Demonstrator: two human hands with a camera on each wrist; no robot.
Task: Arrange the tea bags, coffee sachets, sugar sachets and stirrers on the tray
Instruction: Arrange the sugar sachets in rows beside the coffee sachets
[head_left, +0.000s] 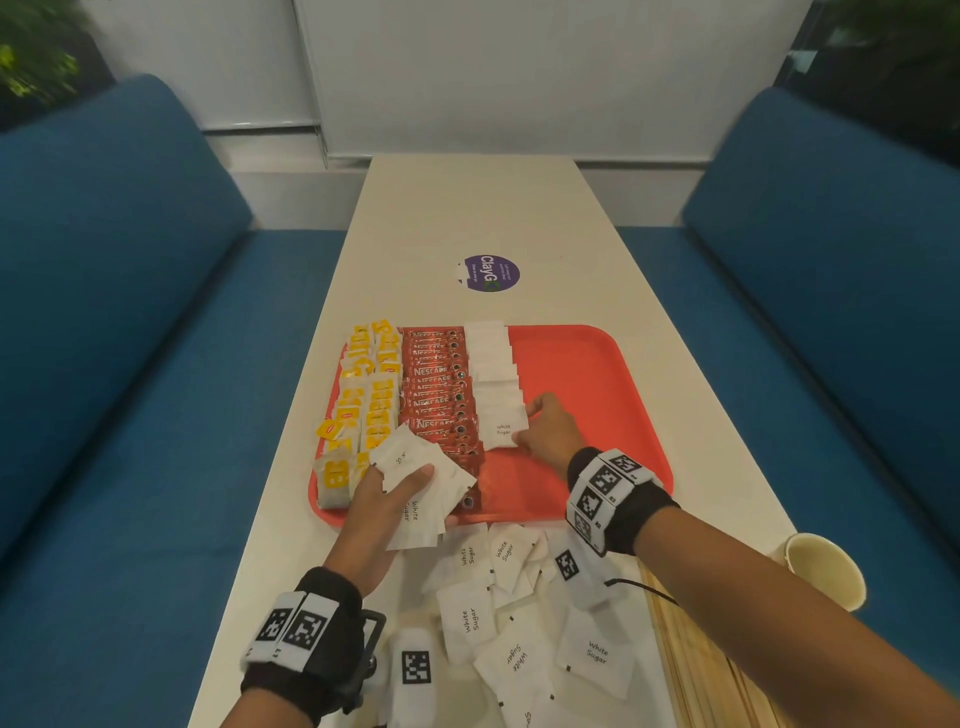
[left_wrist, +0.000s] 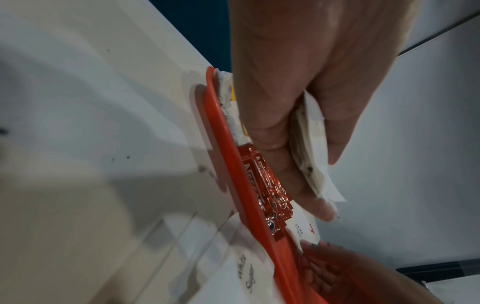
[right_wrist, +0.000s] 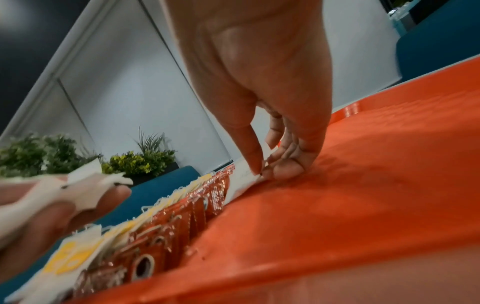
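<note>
A red tray (head_left: 587, 374) holds a column of yellow tea bags (head_left: 363, 395), a column of red coffee sachets (head_left: 436, 395) and a column of white sugar sachets (head_left: 493, 374). My right hand (head_left: 545, 431) pinches the nearest sugar sachet (head_left: 503, 428) of that column by its right edge, low on the tray (right_wrist: 376, 185). My left hand (head_left: 384, 509) grips a bunch of white sugar sachets (head_left: 421, 483) above the tray's near left corner; the bunch (left_wrist: 311, 148) sits between thumb and fingers. Loose sugar sachets (head_left: 514, 613) lie on the table in front of the tray.
Wooden stirrers (head_left: 696, 670) lie at the table's near right edge beside a paper cup (head_left: 826, 569). A purple round sticker (head_left: 488, 273) marks the white table (head_left: 467, 208) beyond the tray. Blue benches (head_left: 130, 312) flank both sides. The tray's right half is bare.
</note>
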